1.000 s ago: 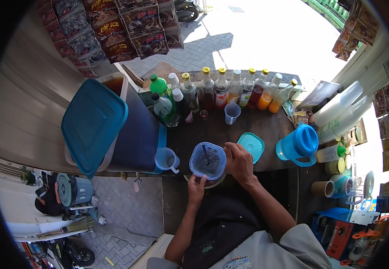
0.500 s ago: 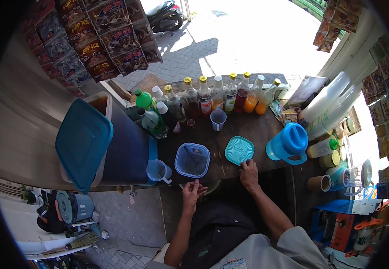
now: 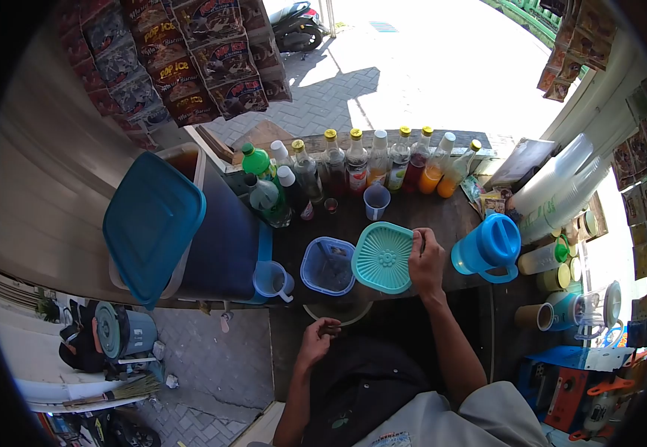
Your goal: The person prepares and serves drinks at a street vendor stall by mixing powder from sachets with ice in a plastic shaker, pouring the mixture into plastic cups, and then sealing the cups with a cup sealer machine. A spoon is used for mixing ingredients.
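Here our right hand [image 3: 426, 262] fingers clamp the teal lid [image 3: 383, 257] tilted beside the open container [image 3: 328, 266], while our left hand [image 3: 317, 339] fingers curl loosely, empty.

Bare counter [image 3: 442, 216] behind lifted lid [image 3: 383, 257]; bottles [image 3: 360, 160] block rear, pitcher [image 3: 487, 246] blocks right.

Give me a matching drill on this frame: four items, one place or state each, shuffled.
Items:
1. teal lid
2. blue pitcher
3. clear square tub
4. big blue bin lid

Places or states:
A. open on the counter, left of the teal lid
B. held tilted by the right hand
C. leaning against the large bin
D. standing right of the right hand

Pairs: 1-B, 2-D, 3-A, 4-C
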`<move>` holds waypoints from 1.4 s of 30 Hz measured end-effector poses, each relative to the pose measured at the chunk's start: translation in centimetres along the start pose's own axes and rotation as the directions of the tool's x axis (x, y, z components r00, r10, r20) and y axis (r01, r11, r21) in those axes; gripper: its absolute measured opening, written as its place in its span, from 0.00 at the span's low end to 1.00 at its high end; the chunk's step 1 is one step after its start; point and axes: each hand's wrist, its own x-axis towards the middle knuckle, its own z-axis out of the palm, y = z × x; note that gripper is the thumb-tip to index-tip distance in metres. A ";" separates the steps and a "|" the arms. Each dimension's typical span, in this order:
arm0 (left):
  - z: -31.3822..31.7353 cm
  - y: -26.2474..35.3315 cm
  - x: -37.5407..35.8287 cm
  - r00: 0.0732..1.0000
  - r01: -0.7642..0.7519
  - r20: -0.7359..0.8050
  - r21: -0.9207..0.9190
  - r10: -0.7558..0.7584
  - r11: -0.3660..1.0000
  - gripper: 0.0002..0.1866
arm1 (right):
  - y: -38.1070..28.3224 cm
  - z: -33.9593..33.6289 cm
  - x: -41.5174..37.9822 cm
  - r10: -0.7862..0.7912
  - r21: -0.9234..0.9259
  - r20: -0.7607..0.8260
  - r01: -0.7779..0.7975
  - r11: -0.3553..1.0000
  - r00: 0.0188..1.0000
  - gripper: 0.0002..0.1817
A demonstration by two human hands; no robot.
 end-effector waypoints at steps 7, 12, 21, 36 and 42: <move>2.3 8.3 0.6 0.743 -0.307 -0.420 0.478 0.522 0.823 0.11 | 3.2 7.8 -3.1 0.025 0.197 0.171 -0.059 0.979 0.985 0.12; 0.6 11.0 4.5 0.591 -0.319 -0.281 0.780 0.756 0.539 0.17 | 1.9 9.5 -3.3 -0.120 0.170 0.177 0.090 0.981 0.977 0.10; -1.4 10.2 11.5 0.799 -0.068 -0.251 0.865 0.547 0.497 0.15 | 1.2 11.9 -3.0 0.046 -0.044 0.272 -0.036 0.998 0.961 0.18; 2.2 7.8 10.7 0.776 0.109 -0.410 0.835 0.479 0.539 0.21 | 1.3 9.5 -2.3 0.043 -0.198 0.349 0.028 0.980 0.936 0.18; 2.6 9.0 13.1 0.630 -0.086 -0.137 0.966 0.765 0.243 0.32 | 3.0 10.6 -2.2 -0.183 -0.218 0.365 0.275 0.937 0.913 0.14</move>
